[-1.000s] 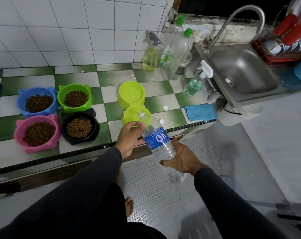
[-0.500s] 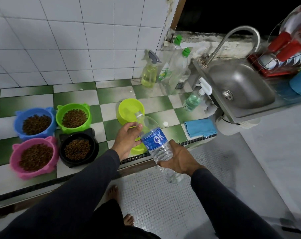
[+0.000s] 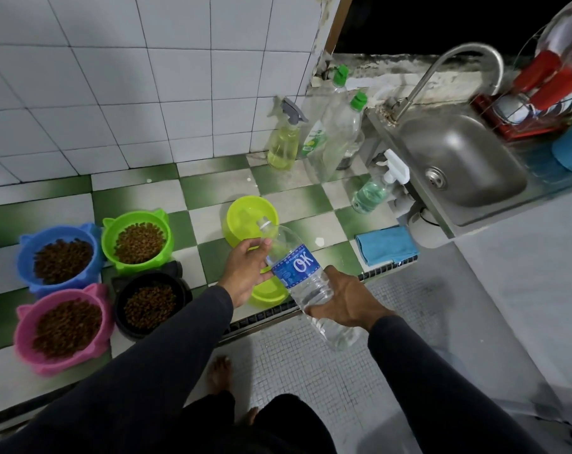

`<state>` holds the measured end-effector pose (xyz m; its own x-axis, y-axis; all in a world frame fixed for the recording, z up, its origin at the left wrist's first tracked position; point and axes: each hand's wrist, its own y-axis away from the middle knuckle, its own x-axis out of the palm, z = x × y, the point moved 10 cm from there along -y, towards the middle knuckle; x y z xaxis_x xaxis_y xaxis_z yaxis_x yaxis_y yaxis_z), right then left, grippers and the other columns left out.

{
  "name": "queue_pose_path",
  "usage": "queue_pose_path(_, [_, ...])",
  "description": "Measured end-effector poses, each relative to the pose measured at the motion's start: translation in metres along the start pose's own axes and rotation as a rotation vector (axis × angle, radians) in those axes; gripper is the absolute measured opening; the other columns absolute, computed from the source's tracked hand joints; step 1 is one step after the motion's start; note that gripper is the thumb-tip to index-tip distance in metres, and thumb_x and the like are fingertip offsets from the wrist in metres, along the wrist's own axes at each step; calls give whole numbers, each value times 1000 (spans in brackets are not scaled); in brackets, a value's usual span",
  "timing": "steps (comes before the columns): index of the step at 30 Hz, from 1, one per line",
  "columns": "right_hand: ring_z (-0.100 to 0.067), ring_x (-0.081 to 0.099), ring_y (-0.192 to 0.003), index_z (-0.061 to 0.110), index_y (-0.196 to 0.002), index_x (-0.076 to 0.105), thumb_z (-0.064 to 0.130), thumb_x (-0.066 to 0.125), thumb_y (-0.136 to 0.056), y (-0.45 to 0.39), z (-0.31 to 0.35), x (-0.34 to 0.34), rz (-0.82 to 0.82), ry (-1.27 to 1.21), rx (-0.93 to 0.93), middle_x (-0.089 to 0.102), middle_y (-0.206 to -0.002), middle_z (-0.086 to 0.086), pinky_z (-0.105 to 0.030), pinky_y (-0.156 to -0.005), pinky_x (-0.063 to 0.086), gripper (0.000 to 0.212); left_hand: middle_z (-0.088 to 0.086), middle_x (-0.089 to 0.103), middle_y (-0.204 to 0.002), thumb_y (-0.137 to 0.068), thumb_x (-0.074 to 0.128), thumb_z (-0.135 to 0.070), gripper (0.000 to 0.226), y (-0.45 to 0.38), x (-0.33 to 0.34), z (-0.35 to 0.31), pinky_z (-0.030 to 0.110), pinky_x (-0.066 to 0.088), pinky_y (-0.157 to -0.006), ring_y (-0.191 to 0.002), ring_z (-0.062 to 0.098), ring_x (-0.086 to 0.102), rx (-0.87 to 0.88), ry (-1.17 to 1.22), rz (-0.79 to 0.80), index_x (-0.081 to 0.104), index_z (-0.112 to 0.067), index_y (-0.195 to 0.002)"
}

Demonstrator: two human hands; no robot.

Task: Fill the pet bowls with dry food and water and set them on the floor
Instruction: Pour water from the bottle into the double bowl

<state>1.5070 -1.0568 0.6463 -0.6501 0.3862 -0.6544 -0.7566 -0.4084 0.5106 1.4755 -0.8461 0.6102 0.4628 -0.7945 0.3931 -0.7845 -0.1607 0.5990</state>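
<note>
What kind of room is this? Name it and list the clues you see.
Probably a home kitchen or wash area. A steel sink with a curved tap sits beside a white tiled wall, cleaning spray bottles stand on the green checkered counter, and a dish rack holds washed dishes.

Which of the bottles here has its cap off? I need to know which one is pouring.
The OK-labelled water bottle, held tilted by both hands over the yellow-green bowls. The bottles by the wall keep their green caps or spray heads.
</note>
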Motion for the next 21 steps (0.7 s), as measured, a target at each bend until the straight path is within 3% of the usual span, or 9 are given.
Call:
queue_pose_path(9, [-11,74,-90,36,-98,54,52,91,-56,-6,2,5,56,-23,46,75,-99,6,-43,-88,60,58,7,68,-128,-99,66,-37,33,-18,-13,14,53,58,-95,-119,34,65,-54,-39,-20,59,-14,-121])
queue_pose_path(14, [-16,74,-90,42,-93,51,55,91,-52,-10,1,2,66,-9,63,75,-98,3,-47,-88,60,58,5,67,-126,-99,65,-38,34,-22,-13,15,53,59,-94,-116,34,66,-67,-38,-40,58,-15,-122])
queue_pose_path(21, [-13,72,-84,33,-91,49,57,86,-49,-11,9,-6,90,64,90,75,-93,6,-42,-86,60,61,1,69,-115,-101,62,-35,21,-24,-9,14,49,60,-91,-101,27,71,-64,-9,-42,58,-18,-111])
